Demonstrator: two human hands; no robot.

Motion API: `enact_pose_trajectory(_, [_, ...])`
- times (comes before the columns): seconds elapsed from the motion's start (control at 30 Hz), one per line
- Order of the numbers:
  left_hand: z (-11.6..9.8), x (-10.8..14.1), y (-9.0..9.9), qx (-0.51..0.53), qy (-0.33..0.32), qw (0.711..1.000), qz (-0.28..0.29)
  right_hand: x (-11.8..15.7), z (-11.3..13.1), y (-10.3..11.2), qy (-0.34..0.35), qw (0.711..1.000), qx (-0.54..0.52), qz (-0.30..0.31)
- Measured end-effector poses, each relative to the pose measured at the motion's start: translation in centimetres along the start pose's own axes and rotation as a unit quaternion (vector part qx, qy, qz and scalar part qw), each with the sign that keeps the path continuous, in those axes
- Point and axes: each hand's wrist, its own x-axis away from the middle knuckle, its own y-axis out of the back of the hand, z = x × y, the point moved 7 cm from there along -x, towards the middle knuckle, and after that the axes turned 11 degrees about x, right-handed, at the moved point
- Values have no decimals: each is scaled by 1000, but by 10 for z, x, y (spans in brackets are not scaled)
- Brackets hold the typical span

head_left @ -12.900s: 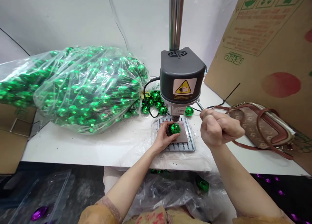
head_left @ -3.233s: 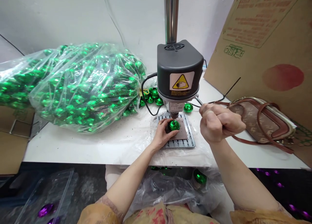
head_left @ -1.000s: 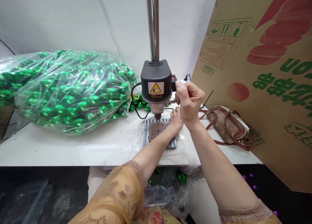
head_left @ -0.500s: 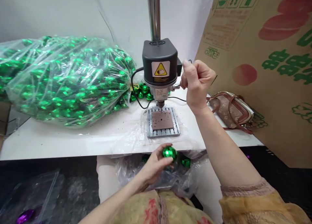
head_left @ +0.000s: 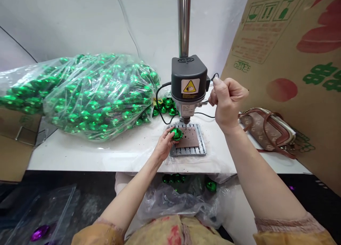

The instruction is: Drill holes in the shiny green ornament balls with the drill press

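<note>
Between the fingers of my left hand (head_left: 165, 141) is a shiny green faceted ball (head_left: 176, 134), held over the left side of the drill press base (head_left: 189, 152). A brown square board (head_left: 190, 142) with a dark hole lies on that base, strewn with dark shavings. Above it hangs the black drill press head (head_left: 189, 74), its thin bit (head_left: 186, 125) pointing down just right of the ball. My right hand (head_left: 227, 99) is closed on the drill press feed handle (head_left: 204, 102) at the head's right side; most of the handle is hidden by my fingers.
A large clear bag of green balls (head_left: 106, 99) lies left on the white table (head_left: 87, 158). More loose balls (head_left: 169, 104) sit behind the drill. A brown handbag (head_left: 266, 129) and a big carton (head_left: 279, 60) stand right. Green balls (head_left: 211, 184) rest in plastic on my lap.
My left hand has carried the green ball from above my lap up to the drill base. My right hand stays on the handle. The whole view has shifted slightly.
</note>
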Motion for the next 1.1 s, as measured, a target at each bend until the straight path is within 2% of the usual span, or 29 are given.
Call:
enact_pose_trajectory(0.13, [2,-7,5,-65,-35,997,-4,0,0,-1,-2,1000,-6,0])
enact_pose_trajectory(0.27, [2,-16,6,-165,-93,982,11,1,3,-1,-1,1000,-3,4])
enact_pose_trajectory(0.5, [6,-30,-1,-271,-128,953,42,2,2,-1,4,1000,17,3])
enact_pose_trajectory(0.7, [8,-29,-7,-330,-152,930,54,2,3,-2,15,1000,26,3])
enact_pose_trajectory(0.9, [10,-25,-17,-410,-201,889,42,2,4,-1,10,1000,22,-2])
enact_pose_trajectory(1.1, [25,-29,-16,-349,-157,920,80,4,4,0,12,1000,17,-3])
